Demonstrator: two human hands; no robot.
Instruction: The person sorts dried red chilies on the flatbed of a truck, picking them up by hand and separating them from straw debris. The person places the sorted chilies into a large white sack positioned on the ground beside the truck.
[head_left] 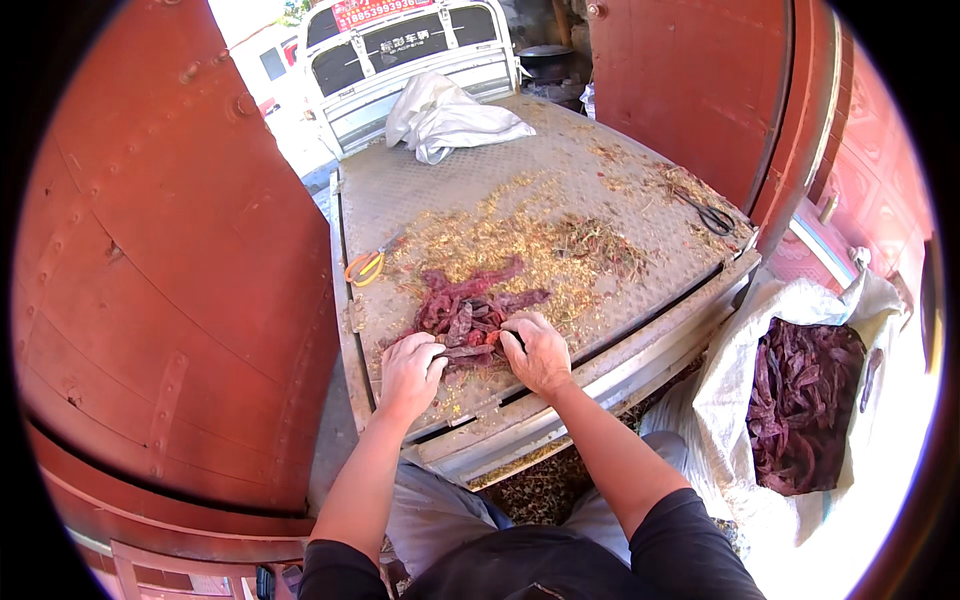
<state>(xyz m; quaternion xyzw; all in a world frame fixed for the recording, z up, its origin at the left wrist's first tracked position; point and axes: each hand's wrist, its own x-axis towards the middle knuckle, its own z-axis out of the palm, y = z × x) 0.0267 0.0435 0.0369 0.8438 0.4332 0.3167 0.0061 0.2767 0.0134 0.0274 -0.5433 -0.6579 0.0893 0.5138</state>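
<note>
A small heap of dark red dried chili peppers [462, 312] lies near the front edge of a truck bed [390, 185]. At the heap's near left side is my left hand [408, 376], its fingers curled and closed on a wrinkled pepper. Facing it across the heap, my right hand [540, 355] has its thumb and fingers bent around the peppers at the right side. Part of what lies under the fingers is hidden. Orange-handled scissors [366, 266] rest left of the heap, by the bed's side edge.
Yellow seeds [520, 235] and dry stems [600, 247] litter the bed. Black scissors [713, 217] lie at its right corner. A white sack [445, 115] lies near the cab; an open sack [725, 400] of dried chilies stands at right. Red metal doors [160, 240] flank the truck.
</note>
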